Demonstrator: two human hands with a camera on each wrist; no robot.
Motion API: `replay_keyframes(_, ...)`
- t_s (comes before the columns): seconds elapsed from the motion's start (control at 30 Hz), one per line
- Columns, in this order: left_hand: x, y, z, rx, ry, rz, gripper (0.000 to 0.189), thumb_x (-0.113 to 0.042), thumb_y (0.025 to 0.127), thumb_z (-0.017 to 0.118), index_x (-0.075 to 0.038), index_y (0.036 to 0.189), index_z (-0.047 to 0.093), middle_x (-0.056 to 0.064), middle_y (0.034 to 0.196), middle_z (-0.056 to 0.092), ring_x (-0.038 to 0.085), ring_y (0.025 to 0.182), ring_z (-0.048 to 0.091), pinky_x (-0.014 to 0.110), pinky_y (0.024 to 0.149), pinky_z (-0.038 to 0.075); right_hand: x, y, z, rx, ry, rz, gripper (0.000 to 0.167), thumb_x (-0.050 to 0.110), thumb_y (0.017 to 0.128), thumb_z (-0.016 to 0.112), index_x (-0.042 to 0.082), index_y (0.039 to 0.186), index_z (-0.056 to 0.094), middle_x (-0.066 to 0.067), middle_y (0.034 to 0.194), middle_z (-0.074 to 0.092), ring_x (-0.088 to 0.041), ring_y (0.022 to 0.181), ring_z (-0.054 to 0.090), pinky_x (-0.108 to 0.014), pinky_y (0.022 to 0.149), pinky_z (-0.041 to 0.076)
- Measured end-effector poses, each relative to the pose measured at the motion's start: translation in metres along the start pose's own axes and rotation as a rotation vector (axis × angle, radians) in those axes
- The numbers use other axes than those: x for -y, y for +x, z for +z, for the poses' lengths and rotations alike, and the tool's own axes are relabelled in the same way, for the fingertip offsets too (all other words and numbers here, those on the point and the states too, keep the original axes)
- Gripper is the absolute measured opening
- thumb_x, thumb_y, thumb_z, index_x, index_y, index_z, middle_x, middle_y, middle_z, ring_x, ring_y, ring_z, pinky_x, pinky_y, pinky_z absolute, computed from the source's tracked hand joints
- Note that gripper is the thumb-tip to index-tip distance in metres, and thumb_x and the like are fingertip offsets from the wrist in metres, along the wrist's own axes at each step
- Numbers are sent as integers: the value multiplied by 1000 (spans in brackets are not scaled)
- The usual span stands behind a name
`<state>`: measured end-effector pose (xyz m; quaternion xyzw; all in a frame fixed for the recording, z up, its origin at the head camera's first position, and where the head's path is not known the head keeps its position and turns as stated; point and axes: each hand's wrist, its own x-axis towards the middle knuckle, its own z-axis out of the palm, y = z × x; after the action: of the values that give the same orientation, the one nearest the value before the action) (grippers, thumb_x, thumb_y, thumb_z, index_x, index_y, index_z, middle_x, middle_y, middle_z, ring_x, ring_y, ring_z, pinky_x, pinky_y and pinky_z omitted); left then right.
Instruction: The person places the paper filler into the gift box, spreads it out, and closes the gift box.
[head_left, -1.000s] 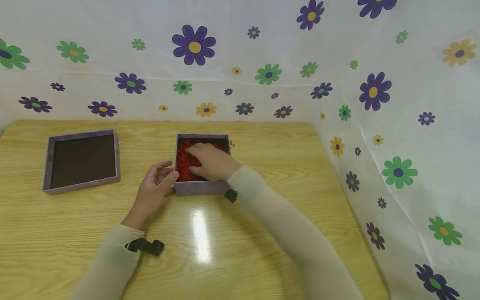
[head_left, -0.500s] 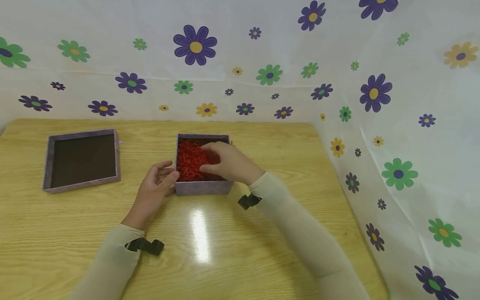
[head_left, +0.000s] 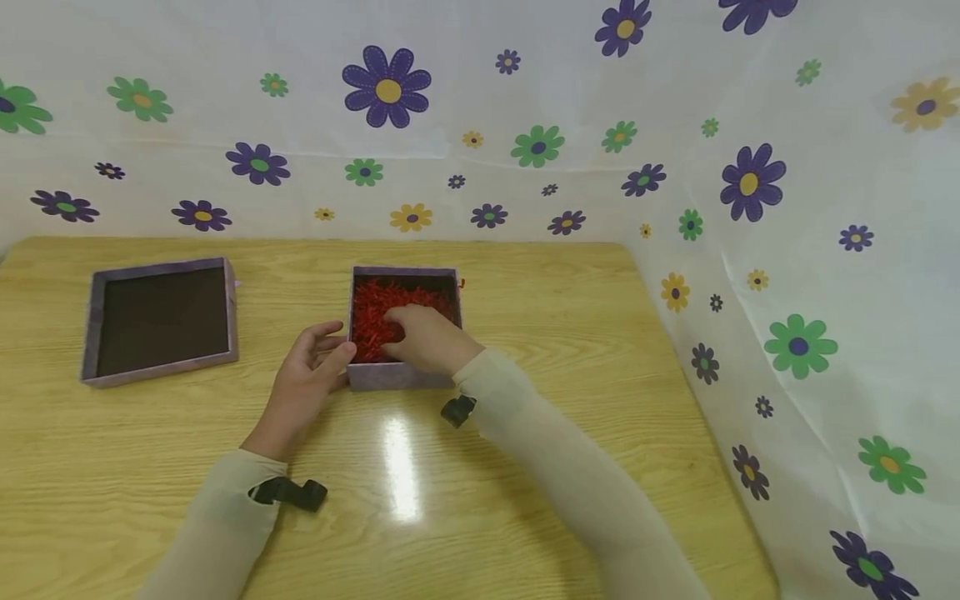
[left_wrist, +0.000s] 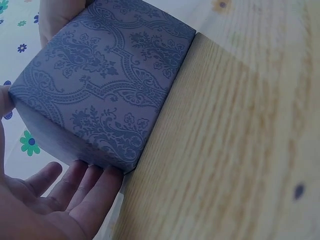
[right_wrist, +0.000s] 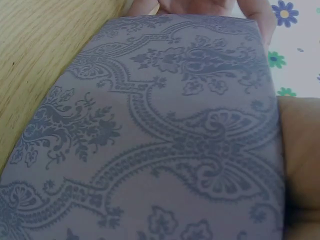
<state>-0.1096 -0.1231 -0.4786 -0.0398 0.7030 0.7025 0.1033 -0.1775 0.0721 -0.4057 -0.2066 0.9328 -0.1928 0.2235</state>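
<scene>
A purple, damask-patterned box (head_left: 405, 377) stands on the table, filled with red shredded paper (head_left: 369, 312). My left hand (head_left: 306, 379) rests against the box's left side; its thumb is at the rim. In the left wrist view, fingertips (left_wrist: 107, 180) touch the lower side wall. My right hand (head_left: 431, 337) reaches over the front wall into the box. Its thumb and index finger are apart, with red shreds around and between their tips; the other fingers are hidden. The right wrist view is mostly the box's patterned outer wall (right_wrist: 165, 125).
A matching shallow lid (head_left: 165, 321), dark inside, lies inner side up at the left of the wooden table (head_left: 570, 317). A stray red shred (head_left: 461, 284) hangs over the box's right rim. Flower-printed white sheeting (head_left: 300, 125) rises behind the table and along its right side.
My right hand first drew back to the right, then moved left and toward the front wall. The red shreds now reach further right along the back. My left hand stays in place.
</scene>
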Motion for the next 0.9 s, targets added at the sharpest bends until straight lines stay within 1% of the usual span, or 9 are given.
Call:
replay_keyframes(0.1, 0, 0, -1, -1, 7, 1, 68, -41, 105, 61, -9, 158, 34, 16, 149, 44, 14, 124, 51, 19, 91, 54, 2, 3, -1, 28, 3, 5, 53, 29, 103, 67, 9, 150, 53, -6, 149, 58, -22, 140, 51, -36, 117, 41)
replay_keyframes(0.27, 0, 0, -2, 4, 9, 3, 68, -41, 105, 61, -8, 158, 34, 16, 150, 44, 15, 125, 51, 20, 91, 55, 2, 5, -2, 35, -16, -7, 53, 28, 103, 66, 9, 150, 53, -5, 150, 57, -22, 141, 50, -35, 117, 40)
replay_keyframes(0.4, 0, 0, -2, 6, 6, -2, 69, -41, 105, 60, -9, 159, 33, 16, 151, 44, 16, 125, 51, 20, 91, 54, -1, 3, -6, 36, -62, -46, 53, 31, 103, 66, 10, 151, 53, -5, 149, 57, -21, 140, 50, -34, 118, 39)
replay_keyframes(0.57, 0, -1, -3, 19, 5, -11, 69, -42, 105, 60, -11, 160, 32, 15, 152, 43, 19, 128, 51, 19, 91, 54, -6, -3, -16, 57, -129, -128, 58, 33, 103, 67, 11, 153, 49, -5, 152, 54, -20, 141, 49, -34, 118, 38)
replay_keyframes(0.7, 0, 0, -3, 21, 10, -8, 69, -42, 105, 60, -11, 160, 32, 14, 152, 43, 20, 129, 50, 18, 91, 53, -9, -14, -25, 29, -167, -183, 56, 32, 103, 67, 12, 153, 51, -5, 150, 54, -19, 137, 52, -34, 115, 43)
replay_keyframes(0.83, 1, 0, -3, 15, 11, -5, 69, -41, 105, 61, -10, 159, 33, 15, 151, 44, 16, 126, 51, 17, 91, 53, -17, -27, -36, -22, -163, -244, 50, 30, 103, 67, 11, 149, 55, -5, 147, 55, -18, 133, 54, -33, 111, 46)
replay_keyframes(0.9, 1, 0, -3, 14, 12, -3, 69, -41, 105, 61, -10, 159, 33, 15, 151, 44, 16, 125, 51, 17, 91, 53, -22, -32, -42, -51, -144, -280, 48, 28, 104, 66, 10, 147, 57, -6, 146, 56, -18, 132, 55, -32, 111, 46)
